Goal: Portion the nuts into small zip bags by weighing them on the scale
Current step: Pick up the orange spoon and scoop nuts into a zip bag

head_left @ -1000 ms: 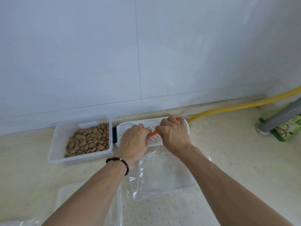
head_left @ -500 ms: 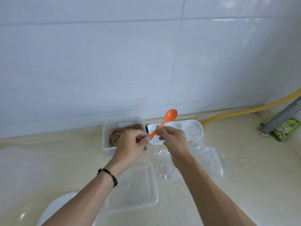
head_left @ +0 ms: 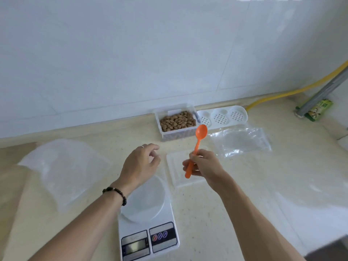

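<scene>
My right hand [head_left: 204,164] grips the handle of an orange plastic spoon [head_left: 199,140], bowl pointing up toward the wall. My left hand [head_left: 140,163] hovers beside it with fingers loosely curled, holding nothing. A clear tub of brown nuts [head_left: 177,121] stands at the wall. The white kitchen scale [head_left: 147,230] lies near me under my left wrist, a clear round bowl [head_left: 148,198] on its platform. Clear zip bags [head_left: 241,141] lie right of the tub. A clear lid [head_left: 174,166] lies flat under my right hand.
A white perforated holder [head_left: 224,116] sits against the wall right of the tub. A large clear container [head_left: 62,170] lies at the left. A yellow hose [head_left: 282,94], a grey pipe and a green packet [head_left: 320,110] occupy the far right corner. More clear plastic [head_left: 320,200] lies at right.
The spoon came out of the white holder and toward me. My left hand let go of its handle and moved left; only my right hand holds it. The view dropped, revealing the scale.
</scene>
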### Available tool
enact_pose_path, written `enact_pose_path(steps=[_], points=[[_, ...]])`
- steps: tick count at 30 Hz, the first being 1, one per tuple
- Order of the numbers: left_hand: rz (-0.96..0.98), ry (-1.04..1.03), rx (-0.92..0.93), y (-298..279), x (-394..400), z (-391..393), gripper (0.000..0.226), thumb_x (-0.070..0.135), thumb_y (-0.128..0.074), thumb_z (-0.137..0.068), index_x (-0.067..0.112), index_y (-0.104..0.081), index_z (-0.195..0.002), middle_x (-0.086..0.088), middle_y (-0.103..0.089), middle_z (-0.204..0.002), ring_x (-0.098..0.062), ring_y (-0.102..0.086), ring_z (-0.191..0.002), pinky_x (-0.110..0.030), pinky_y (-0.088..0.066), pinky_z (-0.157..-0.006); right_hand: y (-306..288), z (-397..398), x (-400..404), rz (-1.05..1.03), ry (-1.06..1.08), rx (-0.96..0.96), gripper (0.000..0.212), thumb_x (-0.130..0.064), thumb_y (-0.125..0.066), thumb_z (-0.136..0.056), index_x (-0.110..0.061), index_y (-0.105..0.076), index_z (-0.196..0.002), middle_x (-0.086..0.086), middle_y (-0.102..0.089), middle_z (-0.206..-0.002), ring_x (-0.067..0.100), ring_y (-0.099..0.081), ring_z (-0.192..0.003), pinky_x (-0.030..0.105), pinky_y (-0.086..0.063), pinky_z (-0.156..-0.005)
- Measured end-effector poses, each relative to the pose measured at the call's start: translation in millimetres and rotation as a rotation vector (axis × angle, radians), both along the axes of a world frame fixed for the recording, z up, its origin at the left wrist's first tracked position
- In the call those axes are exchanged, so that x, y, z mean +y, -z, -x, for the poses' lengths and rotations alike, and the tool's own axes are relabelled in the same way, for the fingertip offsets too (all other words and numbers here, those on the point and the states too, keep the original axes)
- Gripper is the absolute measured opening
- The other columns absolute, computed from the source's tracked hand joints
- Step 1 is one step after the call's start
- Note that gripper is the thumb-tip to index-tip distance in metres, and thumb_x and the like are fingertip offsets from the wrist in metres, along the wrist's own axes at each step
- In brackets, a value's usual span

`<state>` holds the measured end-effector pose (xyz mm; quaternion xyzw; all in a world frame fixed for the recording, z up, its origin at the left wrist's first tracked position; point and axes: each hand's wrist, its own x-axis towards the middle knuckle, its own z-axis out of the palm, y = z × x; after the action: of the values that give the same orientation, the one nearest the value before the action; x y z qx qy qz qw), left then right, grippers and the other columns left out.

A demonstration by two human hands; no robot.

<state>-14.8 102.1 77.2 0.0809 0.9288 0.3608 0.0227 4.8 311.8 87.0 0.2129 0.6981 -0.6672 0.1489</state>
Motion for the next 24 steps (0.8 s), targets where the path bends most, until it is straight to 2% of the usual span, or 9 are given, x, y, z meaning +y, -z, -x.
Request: enact_pose_path(steps=[4,6,9,11,15,17,19,21,24], points=[[0.225,0.078,-0.026,36,-26,-12,0.038,0.021,-0.058,-0.092,0.013,-0.057,-0.129,-0.007,-0.062,-0.115,-0.028,-0.056,-0.108,-0.037,-0.045,-0.091,33,-19,-12,-0.204,-0.051,-0.081,0.011,-0.003,-0.054,-0.090,-0.010,-0.062,-0.094,0.005,-0.055,-0.073,0.017,-0.049,-0.059,0.029,-0.045,-0.056],[0.271,0.091,-0.036,45,-30,-16,0.041,0.023,-0.055,-0.094,0.011,-0.054,-0.133,-0.010,-0.060,-0.121,-0.029,-0.055,-0.111,-0.037,-0.043,-0.093,46,-24,-22,-0.294,-0.065,-0.092,0.002,-0.012,-0.064,-0.087,-0.011,-0.064,-0.089,-0.001,-0.050,-0.066,0.012,-0.046,-0.055,0.023,-0.039,-0.051],[0.278,0.107,-0.085,54,-34,-17,0.040,0.025,-0.051,-0.096,0.012,-0.053,-0.134,-0.010,-0.058,-0.125,-0.028,-0.053,-0.116,-0.036,-0.042,-0.097,57,-28,-34,-0.365,-0.124,-0.112,0.013,-0.022,-0.070,-0.085,-0.009,-0.068,-0.086,-0.006,-0.049,-0.060,0.008,-0.045,-0.051,0.019,-0.037,-0.051],[0.305,0.118,-0.131,58,-35,-15,0.035,0.026,-0.049,-0.097,0.013,-0.058,-0.128,-0.008,-0.059,-0.125,-0.027,-0.053,-0.117,-0.037,-0.039,-0.100,58,-30,-40,-0.349,-0.165,-0.136,0.011,-0.018,-0.069,-0.086,-0.011,-0.066,-0.078,-0.005,-0.046,-0.058,0.008,-0.042,-0.050,0.019,-0.036,-0.049],[0.264,0.109,-0.124,49,-32,-13,0.018,0.024,-0.049,-0.096,0.020,-0.067,-0.096,0.005,-0.063,-0.112,-0.016,-0.055,-0.110,-0.051,-0.016,-0.115,45,-30,-41,-0.204,-0.160,-0.042,0.013,-0.012,-0.066,-0.087,-0.010,-0.062,-0.075,0.002,-0.049,-0.059,0.011,-0.037,-0.051,0.022,-0.033,-0.048],[0.111,0.097,-0.082,36,-32,-8,0.016,0.018,-0.052,-0.095,0.017,-0.065,-0.086,0.005,-0.066,-0.101,-0.017,-0.059,-0.099,-0.044,-0.031,-0.108,31,-26,-38,-0.153,-0.165,0.012,0.008,-0.009,-0.064,-0.088,-0.006,-0.064,-0.081,0.012,-0.065,-0.069,0.010,-0.036,-0.048,0.021,-0.031,-0.044],[-0.085,0.095,-0.138,19,-34,-2,0.017,0.014,-0.053,-0.094,0.015,-0.066,-0.082,0.004,-0.070,-0.087,-0.014,-0.064,-0.087,-0.032,-0.048,-0.086,17,-19,-34,-0.123,-0.170,0.046,0.005,-0.007,-0.063,-0.089,-0.004,-0.066,-0.087,0.015,-0.072,-0.078,0.011,-0.034,-0.046,0.022,-0.028,-0.042],[-0.218,0.125,-0.262,2,-37,3,0.018,0.013,-0.053,-0.095,0.014,-0.065,-0.082,0.001,-0.070,-0.076,-0.010,-0.065,-0.074,-0.024,-0.049,-0.068,3,-13,-29,-0.107,-0.200,0.056,0.007,-0.005,-0.065,-0.088,-0.004,-0.068,-0.094,0.015,-0.071,-0.078,0.011,-0.033,-0.045,0.022,-0.027,-0.041],[-0.342,0.169,-0.344,-15,-42,8,0.017,0.012,-0.055,-0.097,0.010,-0.067,-0.085,-0.003,-0.066,-0.066,-0.012,-0.061,-0.060,-0.022,-0.049,-0.065,-18,-6,-23,-0.081,-0.302,0.028,0.013,-0.007,-0.067,-0.089,-0.003,-0.070,-0.101,0.015,-0.071,-0.079,0.010,-0.032,-0.045,0.021,-0.025,-0.042]])
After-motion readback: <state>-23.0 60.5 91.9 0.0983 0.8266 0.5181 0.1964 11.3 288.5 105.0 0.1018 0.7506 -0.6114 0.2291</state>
